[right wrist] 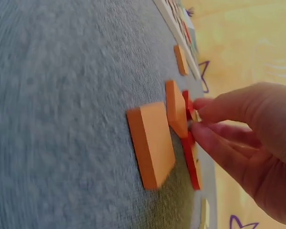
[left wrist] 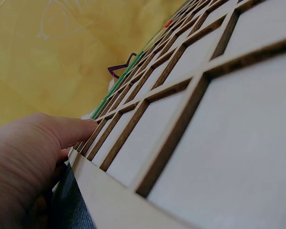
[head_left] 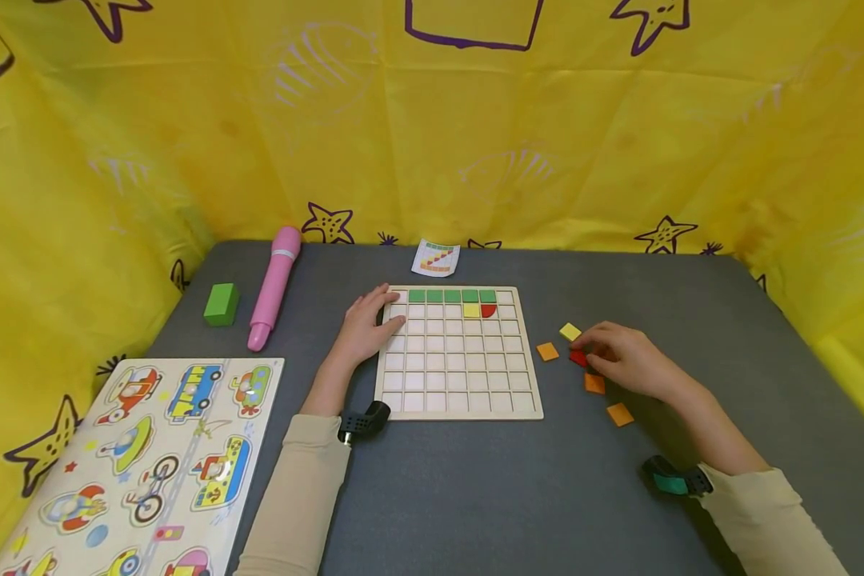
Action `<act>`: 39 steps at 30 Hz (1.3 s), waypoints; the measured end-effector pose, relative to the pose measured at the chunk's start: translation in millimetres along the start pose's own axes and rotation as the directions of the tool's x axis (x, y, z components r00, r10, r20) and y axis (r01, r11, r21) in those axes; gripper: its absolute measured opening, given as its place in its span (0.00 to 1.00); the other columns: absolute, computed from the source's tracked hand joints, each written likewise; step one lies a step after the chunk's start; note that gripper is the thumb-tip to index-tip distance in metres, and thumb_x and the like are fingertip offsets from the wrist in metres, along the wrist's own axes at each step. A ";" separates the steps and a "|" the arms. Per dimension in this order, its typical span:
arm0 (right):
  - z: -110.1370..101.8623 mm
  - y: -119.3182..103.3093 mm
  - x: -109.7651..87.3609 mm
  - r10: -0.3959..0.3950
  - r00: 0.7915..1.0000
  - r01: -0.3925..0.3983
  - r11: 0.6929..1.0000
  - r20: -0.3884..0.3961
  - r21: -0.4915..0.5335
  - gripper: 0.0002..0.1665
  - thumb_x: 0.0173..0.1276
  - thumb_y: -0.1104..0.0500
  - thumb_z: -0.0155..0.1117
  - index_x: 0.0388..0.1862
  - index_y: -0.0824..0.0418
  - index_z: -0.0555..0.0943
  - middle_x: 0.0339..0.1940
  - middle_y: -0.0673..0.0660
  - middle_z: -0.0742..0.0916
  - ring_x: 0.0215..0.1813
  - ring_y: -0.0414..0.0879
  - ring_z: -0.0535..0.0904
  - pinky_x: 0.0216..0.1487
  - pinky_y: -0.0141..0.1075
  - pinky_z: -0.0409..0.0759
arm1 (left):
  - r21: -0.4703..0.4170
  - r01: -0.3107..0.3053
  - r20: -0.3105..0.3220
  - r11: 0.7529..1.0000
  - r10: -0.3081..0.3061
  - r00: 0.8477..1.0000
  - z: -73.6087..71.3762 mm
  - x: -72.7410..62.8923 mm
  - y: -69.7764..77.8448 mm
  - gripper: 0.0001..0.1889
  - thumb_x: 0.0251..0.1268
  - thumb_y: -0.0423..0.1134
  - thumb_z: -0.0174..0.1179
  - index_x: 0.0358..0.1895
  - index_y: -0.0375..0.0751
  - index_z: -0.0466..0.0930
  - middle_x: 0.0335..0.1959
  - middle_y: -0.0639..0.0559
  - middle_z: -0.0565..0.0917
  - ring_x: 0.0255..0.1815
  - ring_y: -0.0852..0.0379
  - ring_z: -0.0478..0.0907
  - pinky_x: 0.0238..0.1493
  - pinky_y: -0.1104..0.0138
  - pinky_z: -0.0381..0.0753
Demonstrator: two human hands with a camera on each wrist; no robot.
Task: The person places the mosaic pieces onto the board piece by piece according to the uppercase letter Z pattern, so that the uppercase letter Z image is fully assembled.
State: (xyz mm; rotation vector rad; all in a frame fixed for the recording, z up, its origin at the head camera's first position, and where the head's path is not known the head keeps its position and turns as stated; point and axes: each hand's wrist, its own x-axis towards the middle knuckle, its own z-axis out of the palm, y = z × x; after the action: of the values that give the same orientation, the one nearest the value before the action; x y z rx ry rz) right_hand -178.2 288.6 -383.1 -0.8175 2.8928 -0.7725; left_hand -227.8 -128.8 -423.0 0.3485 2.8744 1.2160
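Observation:
A wooden grid board (head_left: pixel 458 406) lies on the table in the head view. Its top row holds several green tiles (head_left: pixel 453 296); below them sit a yellow tile (head_left: pixel 471 310) and a red rounded piece (head_left: pixel 488 310). My left hand (head_left: pixel 362 328) rests on the board's upper left edge, thumb on the rim in the left wrist view. To the board's right, my right hand (head_left: pixel 622 358) pinches a red tile (head_left: pixel 578 358) low over the table. Close by lie a yellow tile (head_left: pixel 570 332) and orange tiles (head_left: pixel 620 414). Another red piece (right wrist: pixel 191 164) shows under the right hand in its wrist view.
A small pattern card (head_left: pixel 435 258) lies behind the board. To the left are a pink microphone-shaped object (head_left: pixel 274 292), a green block (head_left: pixel 222 305) and a picture puzzle board (head_left: pixel 187 432) with vehicles. A yellow printed cloth (head_left: pixel 432 144) hangs around the grey table.

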 end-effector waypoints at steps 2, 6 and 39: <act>-1.2 1.1 -1.6 -0.002 1.000 0.001 1.000 0.025 0.018 0.15 0.62 0.72 0.66 0.47 0.63 0.84 0.43 0.57 0.82 0.34 0.43 0.77 0.32 0.35 0.79 | 0.003 -0.006 -0.002 1.000 0.006 1.000 0.1 0.0 -0.5 0.27 0.71 0.42 0.57 0.68 0.33 0.69 0.76 0.39 0.58 0.77 0.45 0.51 0.76 0.53 0.41; 0.8 3.2 -2.2 0.019 1.000 -0.019 1.000 0.024 0.020 0.12 0.61 0.66 0.71 0.45 0.61 0.84 0.39 0.54 0.82 0.32 0.41 0.76 0.29 0.32 0.77 | 0.004 -0.017 -0.006 1.000 0.017 1.000 0.5 0.6 -1.8 0.26 0.71 0.42 0.57 0.68 0.33 0.69 0.75 0.38 0.58 0.77 0.44 0.52 0.76 0.53 0.41; 41.6 -49.0 76.1 -0.013 0.999 0.017 0.997 -0.048 0.074 0.12 0.58 0.55 0.76 0.39 0.58 0.85 0.27 0.48 0.81 0.29 0.44 0.74 0.30 0.36 0.73 | -0.004 -0.020 0.000 1.000 0.020 1.000 0.4 -0.3 -2.0 0.27 0.70 0.42 0.57 0.68 0.33 0.69 0.75 0.38 0.58 0.77 0.44 0.51 0.76 0.53 0.41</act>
State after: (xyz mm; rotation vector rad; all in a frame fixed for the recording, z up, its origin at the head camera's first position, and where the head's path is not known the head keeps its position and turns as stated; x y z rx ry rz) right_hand -213.2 195.5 -389.0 -0.8250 2.8826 -0.9070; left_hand -227.8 -129.9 -424.7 0.3786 2.8752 1.2252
